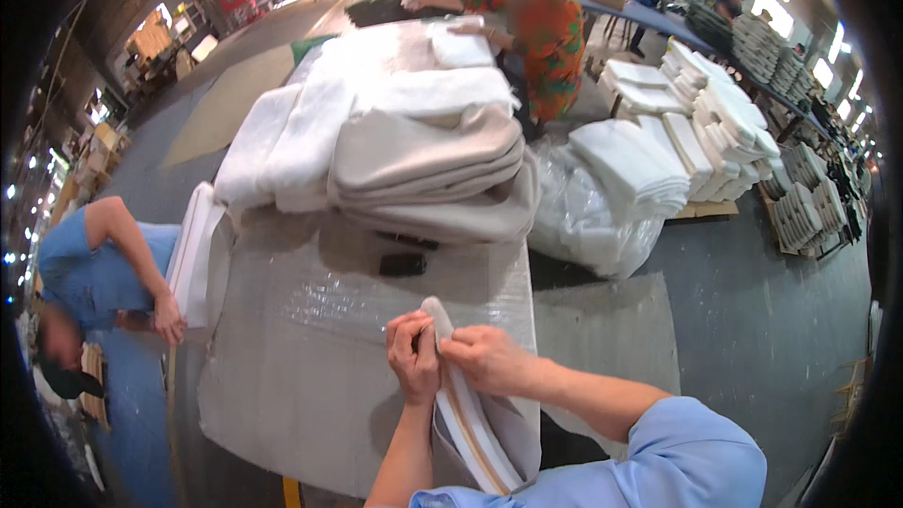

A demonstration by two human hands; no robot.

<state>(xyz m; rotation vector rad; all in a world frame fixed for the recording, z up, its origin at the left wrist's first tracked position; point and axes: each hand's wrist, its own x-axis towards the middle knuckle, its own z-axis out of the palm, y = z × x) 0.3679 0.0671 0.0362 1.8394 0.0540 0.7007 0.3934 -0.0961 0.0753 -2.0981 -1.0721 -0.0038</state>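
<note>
A long, curved cushion piece [467,433] runs from the table's near edge up between my hands, white along its side with a tan strip down the middle and grey fabric around it. My left hand [412,355] is closed on its far, grey-covered tip, fingers curled at the left side. From the right, my right hand [484,357] pinches the fabric edge just below that tip. Both hands are close together above the grey table [282,367]. Beyond them lies a flat black object [403,264], and behind it a pile of folded grey fabric covers [423,165].
White padding [301,136] is heaped at the table's far side. A co-worker in blue [108,263] at left grips a white pad [196,254]; another in a patterned shirt [552,47] touches the far padding. A plastic bag [588,216] and stacked white pads [630,165] stand at right.
</note>
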